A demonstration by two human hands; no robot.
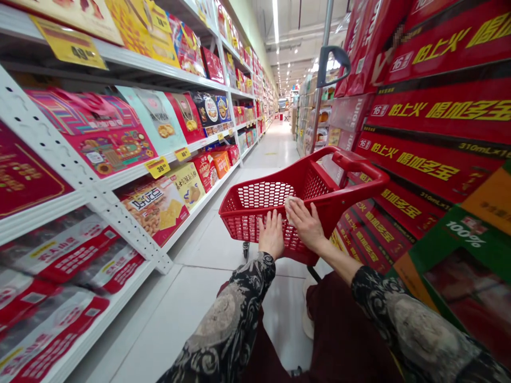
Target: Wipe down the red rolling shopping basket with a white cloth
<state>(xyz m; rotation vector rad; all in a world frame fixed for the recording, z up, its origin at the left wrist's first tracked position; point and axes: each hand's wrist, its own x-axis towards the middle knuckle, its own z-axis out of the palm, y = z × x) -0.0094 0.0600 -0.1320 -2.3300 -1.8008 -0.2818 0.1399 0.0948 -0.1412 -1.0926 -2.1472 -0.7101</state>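
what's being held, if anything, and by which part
The right hand holds a white wad against the red basket; the gripped part is hidden. The left hand holds nothing visible.

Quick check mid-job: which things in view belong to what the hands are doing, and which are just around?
Part of the job:
- red cart, with the left hand at its near side
- white wad at the fingers of the right hand

Just around:
- stacked red cartons
- green box
- pale teal box
- yellow price tag

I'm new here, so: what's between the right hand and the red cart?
The head view shows a white cloth or tissue between right hand and red cart.
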